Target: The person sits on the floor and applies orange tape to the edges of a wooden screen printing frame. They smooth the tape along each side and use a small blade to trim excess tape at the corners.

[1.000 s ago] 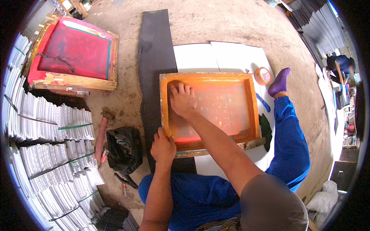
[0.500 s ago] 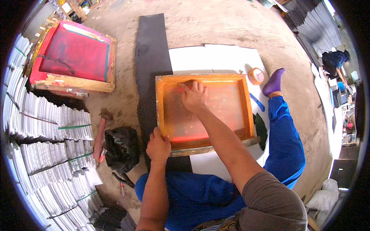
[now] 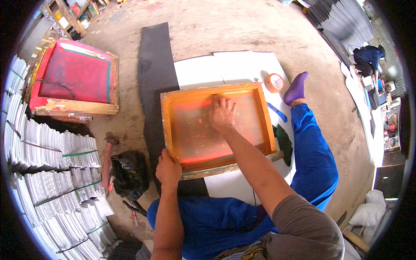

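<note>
While the person sits on the floor (image 3: 242, 30) with blue-trousered legs spread, the head view shows an orange wooden printing frame (image 3: 216, 128) lying flat between the knees, on white sheets (image 3: 238, 67) that are spread over the floor. Its mesh is smeared with orange-red ink, thickest along the near edge.

The right hand (image 3: 222, 113) rests palm down on the mesh near the far middle of the frame, fingers spread a little and flat, holding nothing. The left hand (image 3: 168, 168) is curled over the near left corner of the frame, gripping the wooden edge there.

A long black mat (image 3: 155, 73) runs along the left side of the frame and passes under it. Just beyond the far right corner of the frame lies a roll of orange tape (image 3: 274, 82), close to a foot in a purple sock (image 3: 297, 88). A blue pen-like tool (image 3: 276, 112) lies on the white sheet beside the right edge of the frame.

Well to the left stands a second wooden frame with red mesh (image 3: 73, 80). Stacks of white sheets (image 3: 52, 173) fill the left rim, with a black bag (image 3: 129, 172) near them. Another person in dark blue (image 3: 368, 58) crouches at the far right.
</note>
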`<state>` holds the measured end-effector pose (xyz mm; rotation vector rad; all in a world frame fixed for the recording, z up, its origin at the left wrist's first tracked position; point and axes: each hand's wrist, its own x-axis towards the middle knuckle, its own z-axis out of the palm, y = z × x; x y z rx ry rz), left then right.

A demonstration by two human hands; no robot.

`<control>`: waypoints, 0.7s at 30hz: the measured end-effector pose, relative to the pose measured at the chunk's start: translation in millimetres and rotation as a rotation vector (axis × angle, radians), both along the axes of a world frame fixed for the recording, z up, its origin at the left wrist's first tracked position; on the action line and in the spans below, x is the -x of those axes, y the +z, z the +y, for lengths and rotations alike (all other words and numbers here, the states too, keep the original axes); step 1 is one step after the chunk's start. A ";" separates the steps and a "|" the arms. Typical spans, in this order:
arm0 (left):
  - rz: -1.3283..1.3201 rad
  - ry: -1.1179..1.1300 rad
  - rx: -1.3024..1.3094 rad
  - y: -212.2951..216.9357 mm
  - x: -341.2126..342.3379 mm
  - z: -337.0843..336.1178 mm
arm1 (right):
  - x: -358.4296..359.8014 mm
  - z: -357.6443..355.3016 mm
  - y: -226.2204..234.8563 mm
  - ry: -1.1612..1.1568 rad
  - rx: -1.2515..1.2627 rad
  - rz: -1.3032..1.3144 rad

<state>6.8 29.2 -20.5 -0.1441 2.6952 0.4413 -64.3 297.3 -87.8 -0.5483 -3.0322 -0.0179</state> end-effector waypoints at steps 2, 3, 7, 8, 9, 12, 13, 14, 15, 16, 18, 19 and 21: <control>0.003 -0.004 -0.010 5.4 -0.4 4.3 | 11.9 -28.4 -6.4 0.080 -0.001 0.067; -0.003 -0.011 -0.013 4.4 0.2 3.9 | 16.2 -40.6 -9.0 0.118 -0.001 0.100; -0.021 -0.007 -0.014 0.4 1.7 3.4 | 40.3 -71.7 -0.2 0.169 0.085 -0.097; -0.023 0.000 -0.012 0.6 1.0 2.4 | 42.9 -76.4 11.6 0.167 0.088 -0.148; -0.019 0.006 -0.012 -0.9 0.2 -0.7 | 44.4 -81.4 18.6 0.164 0.091 -0.199; -0.012 0.006 -0.023 -3.6 0.0 -0.2 | 44.7 -85.8 24.4 0.220 0.062 -0.278; -0.015 0.005 -0.021 -3.3 0.7 0.2 | 46.0 -89.9 20.9 0.241 0.063 -0.238; -0.019 0.004 -0.018 -2.9 1.1 0.7 | 48.0 -96.5 15.6 0.262 0.065 -0.199; -0.025 -0.005 -0.030 -1.4 2.2 2.8 | 49.0 -99.1 11.5 0.283 0.066 -0.159; -0.036 -0.007 -0.035 0.2 2.0 1.9 | 48.4 -102.8 10.2 0.342 0.027 -0.149; -0.009 -0.018 -0.050 -1.4 3.4 1.3 | 50.3 -104.1 8.4 0.457 -0.051 -0.126; 0.017 -0.025 -0.057 -6.7 0.8 -0.7 | 46.1 -104.3 7.1 0.502 -0.041 -0.123; 0.054 -0.027 -0.066 -10.2 -2.1 -6.4 | 40.1 -99.6 13.6 0.596 -0.027 -0.100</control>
